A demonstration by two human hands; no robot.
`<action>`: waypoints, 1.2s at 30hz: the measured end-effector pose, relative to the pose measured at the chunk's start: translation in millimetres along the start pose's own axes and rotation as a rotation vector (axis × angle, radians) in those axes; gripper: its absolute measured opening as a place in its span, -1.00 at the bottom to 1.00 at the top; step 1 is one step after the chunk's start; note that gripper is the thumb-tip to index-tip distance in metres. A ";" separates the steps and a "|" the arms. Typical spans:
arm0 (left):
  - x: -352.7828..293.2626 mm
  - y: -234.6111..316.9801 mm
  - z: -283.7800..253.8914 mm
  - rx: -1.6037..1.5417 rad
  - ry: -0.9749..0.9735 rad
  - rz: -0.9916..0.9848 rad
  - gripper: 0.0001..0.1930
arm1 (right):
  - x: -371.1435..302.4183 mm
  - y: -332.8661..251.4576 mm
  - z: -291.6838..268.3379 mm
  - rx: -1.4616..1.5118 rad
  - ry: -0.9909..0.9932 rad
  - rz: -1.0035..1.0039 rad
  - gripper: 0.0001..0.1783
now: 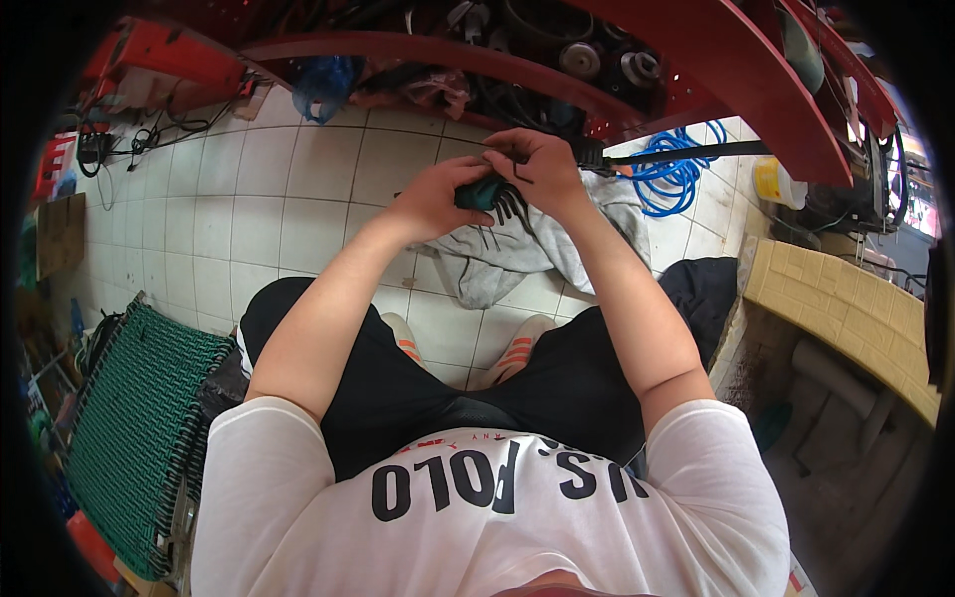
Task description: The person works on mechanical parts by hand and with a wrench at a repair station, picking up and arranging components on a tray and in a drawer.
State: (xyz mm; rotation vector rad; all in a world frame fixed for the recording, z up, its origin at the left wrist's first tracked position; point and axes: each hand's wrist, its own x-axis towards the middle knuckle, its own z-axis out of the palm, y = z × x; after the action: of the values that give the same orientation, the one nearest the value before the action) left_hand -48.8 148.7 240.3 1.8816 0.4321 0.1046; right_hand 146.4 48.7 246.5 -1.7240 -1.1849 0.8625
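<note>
My left hand [445, 197] is closed around a dark teal hex key holder [481, 194], with several black L-shaped keys [509, 204] fanning out of it. Close beside it, my right hand [546, 171] pinches a small black hex key [520, 173] whose bent end shows under the fingers. The fingertips of both hands nearly meet above the holder. Below them a crumpled grey cloth [487, 264] lies on the tiled floor.
A red metal rack [448, 58] holding machine parts spans the far side. Coiled blue hose [668, 184] and a yellow-and-white bucket [779, 183] stand to its right. A cardboard box [846, 308] is at my right, and a folded green woven lounger [144, 428] at my left.
</note>
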 end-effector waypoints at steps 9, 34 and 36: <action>7.8 -20.4 -8.3 -0.021 0.088 0.001 -0.28 | 6.7 -4.5 -8.5 0.335 -0.036 -0.052 -0.63; 17.9 -2.6 -7.4 -0.071 0.049 -0.027 -0.38 | 5.8 5.2 -6.1 0.137 -0.021 0.014 -0.73; 17.2 -4.9 -6.5 -0.075 0.061 -0.027 -0.38 | 5.2 0.7 -7.4 0.181 0.000 0.086 -0.74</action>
State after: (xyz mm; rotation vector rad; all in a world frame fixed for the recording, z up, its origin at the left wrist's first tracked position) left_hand -35.9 161.8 235.7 1.8017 0.4886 0.1585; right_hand 154.8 51.5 248.5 -1.6362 -1.0062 0.9912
